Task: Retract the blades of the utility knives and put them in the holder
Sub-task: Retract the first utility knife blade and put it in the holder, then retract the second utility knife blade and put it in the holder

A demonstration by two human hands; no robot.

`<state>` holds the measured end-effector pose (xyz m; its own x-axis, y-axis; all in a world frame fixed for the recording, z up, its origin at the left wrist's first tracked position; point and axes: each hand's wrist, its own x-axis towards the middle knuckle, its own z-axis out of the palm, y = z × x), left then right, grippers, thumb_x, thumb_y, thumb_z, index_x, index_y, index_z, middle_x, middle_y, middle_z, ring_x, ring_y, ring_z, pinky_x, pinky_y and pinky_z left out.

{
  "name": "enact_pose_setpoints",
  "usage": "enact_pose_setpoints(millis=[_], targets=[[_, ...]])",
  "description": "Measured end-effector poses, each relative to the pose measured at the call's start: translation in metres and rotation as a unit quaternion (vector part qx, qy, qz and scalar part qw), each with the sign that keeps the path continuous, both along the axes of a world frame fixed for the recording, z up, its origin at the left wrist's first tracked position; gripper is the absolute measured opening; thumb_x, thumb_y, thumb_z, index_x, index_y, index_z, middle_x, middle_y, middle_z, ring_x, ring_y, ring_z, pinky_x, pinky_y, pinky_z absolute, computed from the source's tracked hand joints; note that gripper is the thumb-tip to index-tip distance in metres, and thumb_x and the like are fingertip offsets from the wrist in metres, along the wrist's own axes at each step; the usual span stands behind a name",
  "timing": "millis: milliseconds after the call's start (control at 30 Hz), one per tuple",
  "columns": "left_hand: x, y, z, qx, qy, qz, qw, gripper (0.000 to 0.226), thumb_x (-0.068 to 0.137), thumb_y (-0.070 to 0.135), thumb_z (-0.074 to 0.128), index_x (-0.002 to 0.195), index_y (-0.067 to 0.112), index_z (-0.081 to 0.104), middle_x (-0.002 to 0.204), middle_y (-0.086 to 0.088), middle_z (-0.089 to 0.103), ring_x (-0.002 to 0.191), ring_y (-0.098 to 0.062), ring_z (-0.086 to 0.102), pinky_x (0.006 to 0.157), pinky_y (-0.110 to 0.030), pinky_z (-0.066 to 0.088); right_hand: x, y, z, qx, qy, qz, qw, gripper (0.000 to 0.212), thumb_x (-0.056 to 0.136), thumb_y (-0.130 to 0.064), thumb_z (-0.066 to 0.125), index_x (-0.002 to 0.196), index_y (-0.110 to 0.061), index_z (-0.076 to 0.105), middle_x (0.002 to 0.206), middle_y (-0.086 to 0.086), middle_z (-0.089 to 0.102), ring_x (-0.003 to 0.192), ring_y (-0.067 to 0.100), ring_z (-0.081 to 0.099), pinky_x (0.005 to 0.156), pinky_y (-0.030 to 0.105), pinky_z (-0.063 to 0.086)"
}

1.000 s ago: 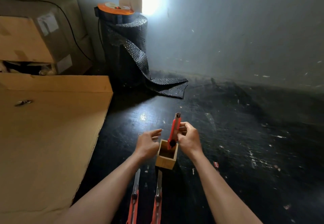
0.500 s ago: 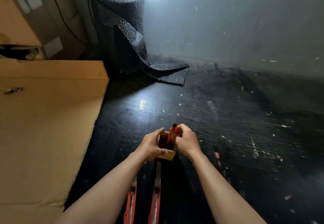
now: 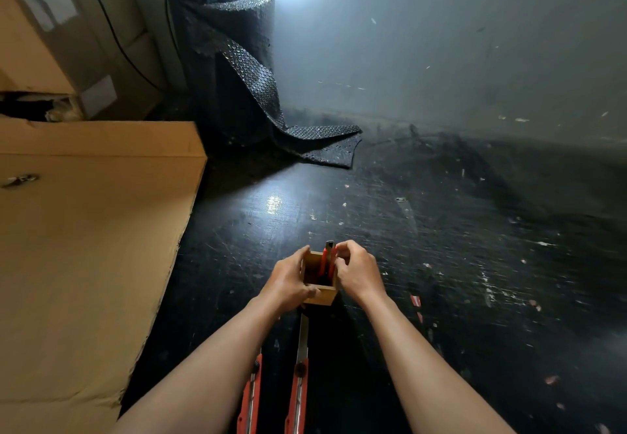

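Just below the middle of the frame, a small wooden holder (image 3: 319, 292) stands on the dark, scuffed floor (image 3: 441, 264) between the two hands. The left hand (image 3: 288, 282) wraps the holder's left wall, thumb across its near rim, fingers along the far corner. The right hand (image 3: 358, 272) sits against the holder's right side, its fingertips pinched on the upper end of a red utility knife (image 3: 327, 260) that stands upright inside the holder, its dark tip rising just above the far rim. Whether its blade is drawn in cannot be told.

At the lower centre of the frame, between the forearms, two more red knives lie lengthwise on the floor: the left one (image 3: 251, 396) partly hidden by the left forearm, the right one (image 3: 299, 382) with its bare blade extended toward the holder, ending just short of the holder's near wall.

A flattened cardboard sheet (image 3: 84, 247) fills the left side of the frame.
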<state>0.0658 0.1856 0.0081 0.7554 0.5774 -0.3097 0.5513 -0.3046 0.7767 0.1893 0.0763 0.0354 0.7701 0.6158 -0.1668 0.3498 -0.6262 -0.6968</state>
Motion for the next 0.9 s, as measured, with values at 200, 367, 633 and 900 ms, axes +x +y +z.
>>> enact_pose_setpoints(millis=[200,367,633,900], targets=[[-0.031,-0.007,0.007,0.032,-0.006,0.020,0.999,0.106,0.073,0.020,0.093,0.160,0.014,0.031,0.161,-0.012,0.044,0.148,-0.028,0.044,0.120,-0.046,0.039,-0.020,-0.024,0.005,-0.001,-0.020,0.008,1.000,0.027,0.095,-0.021,0.066,0.122,-0.019,0.063,0.114,0.002,0.071,0.105,0.022,0.066,0.089,0.040,0.057],[-0.074,-0.038,0.006,0.083,-0.026,0.044,0.995,0.089,0.075,0.023,0.090,0.152,0.012,0.047,0.153,-0.009,0.054,0.141,-0.023,0.051,0.116,-0.032,0.042,-0.057,-0.056,-0.003,-0.005,-0.019,0.002,1.000,0.023,0.097,-0.026,0.063,0.119,-0.021,0.061,0.109,-0.003,0.066,0.101,0.017,0.065,0.083,0.036,0.057],[-0.121,-0.090,-0.016,0.033,0.050,0.001,0.998,0.049,0.086,0.013,0.078,0.133,0.015,0.065,0.129,-0.005,0.071,0.120,-0.017,0.067,0.103,-0.032,0.056,-0.127,-0.100,-0.045,-0.113,0.074,0.050,0.990,0.043,0.094,-0.026,0.065,0.136,-0.021,0.058,0.133,0.003,0.065,0.118,0.020,0.064,0.098,0.042,0.055],[-0.136,-0.126,-0.041,-0.012,0.085,0.006,0.996,0.026,0.087,0.008,0.075,0.107,0.023,0.078,0.092,0.011,0.077,0.086,0.003,0.071,0.083,-0.023,0.062,-0.167,-0.125,-0.072,-0.127,0.180,0.056,0.974,0.019,0.094,-0.018,0.065,0.107,-0.031,0.068,0.106,-0.002,0.071,0.092,0.011,0.071,0.084,0.036,0.062]])
